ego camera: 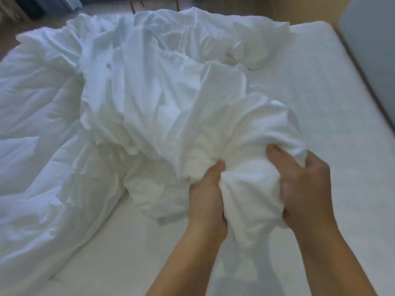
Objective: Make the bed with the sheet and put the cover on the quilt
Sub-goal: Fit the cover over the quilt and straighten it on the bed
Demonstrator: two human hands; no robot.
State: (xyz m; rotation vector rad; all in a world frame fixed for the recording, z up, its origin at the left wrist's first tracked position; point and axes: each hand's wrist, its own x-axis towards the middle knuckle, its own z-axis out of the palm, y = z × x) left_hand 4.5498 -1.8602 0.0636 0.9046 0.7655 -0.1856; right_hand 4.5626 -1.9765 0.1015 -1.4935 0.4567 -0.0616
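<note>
Over the bare white mattress [320, 103], my left hand [208, 195] and right hand [305, 189] clutch a bunched sheet [245, 167] between them.

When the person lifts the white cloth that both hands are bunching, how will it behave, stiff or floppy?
Probably floppy: the white cloth crumples into soft folds where the left hand and right hand grip it. Likely light for its size, as it looks thin. The rest would probably drag across the mattress.
</note>
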